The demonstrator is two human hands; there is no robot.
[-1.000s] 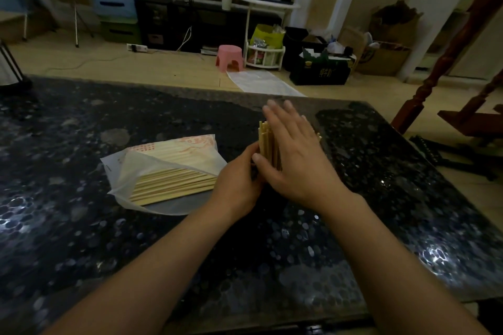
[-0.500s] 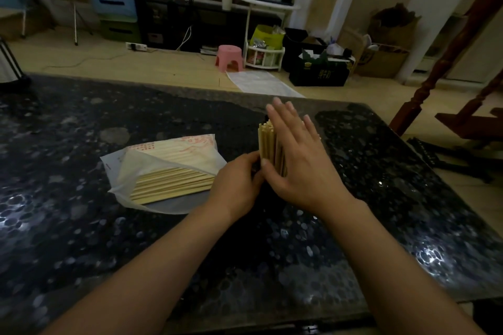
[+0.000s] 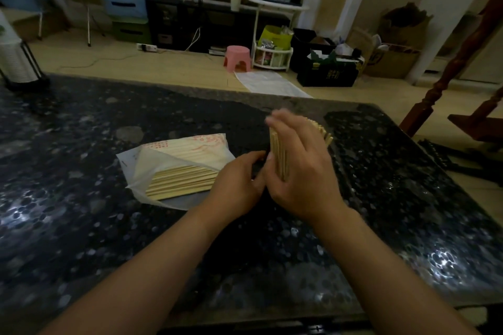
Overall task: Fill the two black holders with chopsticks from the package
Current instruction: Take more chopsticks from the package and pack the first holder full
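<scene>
An upright bundle of pale wooden chopsticks [image 3: 278, 155] stands on the dark speckled table [image 3: 81, 226] at centre. My right hand [image 3: 299, 168] presses against it, fingers laid up along the sticks and over their tops, thumb on the left side. Several stick tips [image 3: 328, 139] poke out past the fingers on the right. My left hand [image 3: 236, 185] curls round the bundle's foot, where a black holder [image 3: 258, 170] shows only as a dark sliver between the hands. The open white package [image 3: 177, 168], with more chopsticks lying flat inside, sits just left of my left hand.
A white roll on a black stand [image 3: 16, 62] occupies the table's far left corner. The table's far edge runs just behind the bundle. Beyond it on the floor are a pink stool [image 3: 237, 58], boxes and a white trolley. A red wooden post [image 3: 446, 73] rises at the right.
My right hand has slid up the bundle and its fingers now bend over the stick tops, blurred with motion. Tips now show on the right side. The left hand stays at the bundle's foot.
</scene>
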